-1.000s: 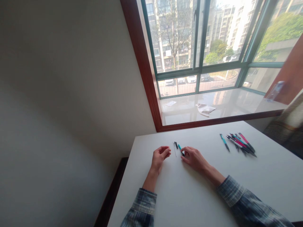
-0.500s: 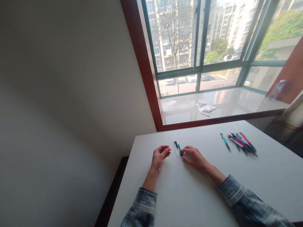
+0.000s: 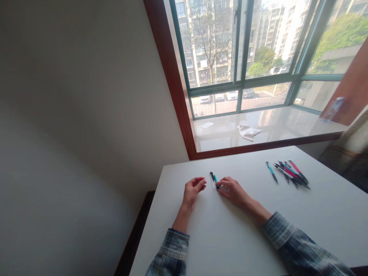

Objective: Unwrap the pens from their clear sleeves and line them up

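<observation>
Two hands rest on the white table (image 3: 230, 237); the right hand (image 3: 233, 189) has slid the teal pen (image 3: 215, 179) closer to the black piece (image 3: 212, 175), fingertips pinching its end; the left hand (image 3: 192, 190) stays curled and empty just beside.

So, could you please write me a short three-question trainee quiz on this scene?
1. True or false: the right hand touches the teal pen.
2. Where does the pen pile lie? A) far right of the table B) on the sill C) in the left hand
3. What lies crumpled on the sill?

Key:
1. True, at its near end.
2. A.
3. A white cloth.
</observation>
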{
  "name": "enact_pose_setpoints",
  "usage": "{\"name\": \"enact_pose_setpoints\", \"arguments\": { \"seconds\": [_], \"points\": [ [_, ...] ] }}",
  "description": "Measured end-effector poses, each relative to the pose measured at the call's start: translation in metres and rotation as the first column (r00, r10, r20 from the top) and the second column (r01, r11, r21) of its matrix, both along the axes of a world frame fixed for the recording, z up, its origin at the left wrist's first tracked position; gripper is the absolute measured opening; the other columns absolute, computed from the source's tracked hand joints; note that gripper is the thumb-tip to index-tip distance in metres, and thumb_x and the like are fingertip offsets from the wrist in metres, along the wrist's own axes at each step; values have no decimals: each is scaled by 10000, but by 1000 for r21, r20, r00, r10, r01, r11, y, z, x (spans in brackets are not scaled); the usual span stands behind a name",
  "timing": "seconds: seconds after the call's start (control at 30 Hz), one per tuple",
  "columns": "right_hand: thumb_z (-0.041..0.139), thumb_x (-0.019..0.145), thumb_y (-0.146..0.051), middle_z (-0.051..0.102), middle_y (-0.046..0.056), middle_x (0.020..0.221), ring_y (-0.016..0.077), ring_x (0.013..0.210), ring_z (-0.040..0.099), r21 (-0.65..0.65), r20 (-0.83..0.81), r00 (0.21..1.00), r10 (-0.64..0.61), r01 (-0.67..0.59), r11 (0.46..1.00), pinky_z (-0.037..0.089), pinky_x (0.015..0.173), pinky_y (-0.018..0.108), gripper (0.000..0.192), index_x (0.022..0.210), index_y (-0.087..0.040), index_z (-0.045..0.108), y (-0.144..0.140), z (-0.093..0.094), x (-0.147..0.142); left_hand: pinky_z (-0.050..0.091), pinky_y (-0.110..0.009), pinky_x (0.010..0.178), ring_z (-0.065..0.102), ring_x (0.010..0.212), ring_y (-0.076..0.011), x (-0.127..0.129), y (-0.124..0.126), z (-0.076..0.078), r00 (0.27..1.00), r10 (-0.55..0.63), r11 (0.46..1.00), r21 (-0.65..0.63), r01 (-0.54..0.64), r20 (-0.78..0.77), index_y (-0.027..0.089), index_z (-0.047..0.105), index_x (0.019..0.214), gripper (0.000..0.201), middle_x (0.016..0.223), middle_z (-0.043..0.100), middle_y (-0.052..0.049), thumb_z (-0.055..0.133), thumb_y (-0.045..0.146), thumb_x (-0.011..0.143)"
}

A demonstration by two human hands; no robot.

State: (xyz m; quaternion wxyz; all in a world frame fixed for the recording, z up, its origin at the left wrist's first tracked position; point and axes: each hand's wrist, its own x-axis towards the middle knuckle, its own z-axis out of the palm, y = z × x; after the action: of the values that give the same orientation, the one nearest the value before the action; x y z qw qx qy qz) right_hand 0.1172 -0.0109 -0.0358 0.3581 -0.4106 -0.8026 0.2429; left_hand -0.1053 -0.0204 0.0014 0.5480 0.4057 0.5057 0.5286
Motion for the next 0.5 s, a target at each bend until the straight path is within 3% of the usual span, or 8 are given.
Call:
{"name": "enact_pose_setpoints", "arguments": {
  "seconds": [0.37,0.5],
  "points": [
    [660,881,-144,726,61,1016,230,969,640,23,-11,1000,-9,9,1000,508,908,364,268,1102,-261,756,4,-1,-3,549,-260,713,665,699,-140,0,3,-6,991,7,997,78,3,-131,151,813,932,360,844,765,-71,863,430,711],
    [672,906,-215,736,50,960,219,906,653,52,-116,992,-54,60,997,522,858,357,201,1084,-262,754,4,3,-4,531,-265,669,649,656,-148,3,2,-3,978,5,992,125,22,-208,152,818,892,347,791,759,-70,857,444,708]
  ]
}}
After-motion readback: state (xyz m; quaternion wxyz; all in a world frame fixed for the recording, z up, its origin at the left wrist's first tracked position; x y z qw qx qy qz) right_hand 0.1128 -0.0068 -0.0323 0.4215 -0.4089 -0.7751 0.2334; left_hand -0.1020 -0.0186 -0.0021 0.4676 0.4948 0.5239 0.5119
